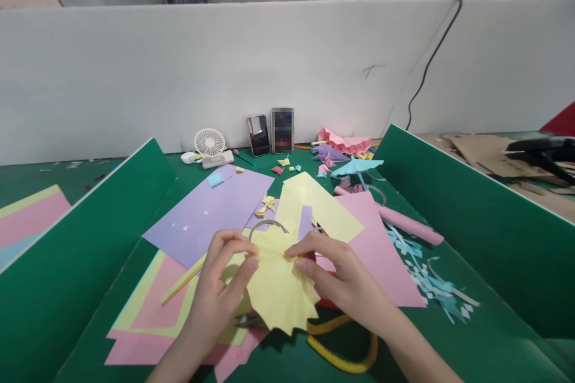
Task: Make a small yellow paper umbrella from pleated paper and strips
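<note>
A yellow paper piece [283, 287] with a jagged, zigzag edge is held up over the middle of the green table. My left hand [231, 269] pinches its upper left side between thumb and fingers. On the upper right, my right hand [327, 266] pinches the same paper. Small creases run down the sheet between the two grips. Behind it, partly hidden, are a grey ring [268, 223] and a purple paper strip [305, 220]. Below the right hand lies scissors-like yellow looped tape [344, 362]. A dark metal tip shows under the paper, its kind unclear.
Purple [211, 209], yellow and pink sheets [381, 251] spread around the hands. Blue paper scraps [431, 281] and a pink paper roll [408, 222] lie right. A white fan [209, 143] and two phones [259, 135] stand behind. Green partitions [471, 215] border both sides.
</note>
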Action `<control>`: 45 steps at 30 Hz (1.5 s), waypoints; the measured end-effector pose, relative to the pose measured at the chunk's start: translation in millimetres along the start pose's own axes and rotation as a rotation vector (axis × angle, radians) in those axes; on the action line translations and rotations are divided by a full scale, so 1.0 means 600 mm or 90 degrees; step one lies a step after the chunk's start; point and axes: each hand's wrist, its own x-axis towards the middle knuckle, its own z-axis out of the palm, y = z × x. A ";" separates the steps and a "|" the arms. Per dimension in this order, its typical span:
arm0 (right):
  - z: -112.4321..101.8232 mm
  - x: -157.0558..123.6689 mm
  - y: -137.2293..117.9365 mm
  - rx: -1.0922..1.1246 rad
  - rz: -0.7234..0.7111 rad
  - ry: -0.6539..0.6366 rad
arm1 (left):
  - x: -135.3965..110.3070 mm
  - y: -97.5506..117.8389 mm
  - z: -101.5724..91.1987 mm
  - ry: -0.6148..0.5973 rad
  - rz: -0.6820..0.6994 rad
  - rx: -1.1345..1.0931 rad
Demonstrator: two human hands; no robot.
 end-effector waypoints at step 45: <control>0.025 -0.002 0.005 -0.048 -0.020 0.100 | -0.011 0.012 0.008 0.047 0.007 -0.007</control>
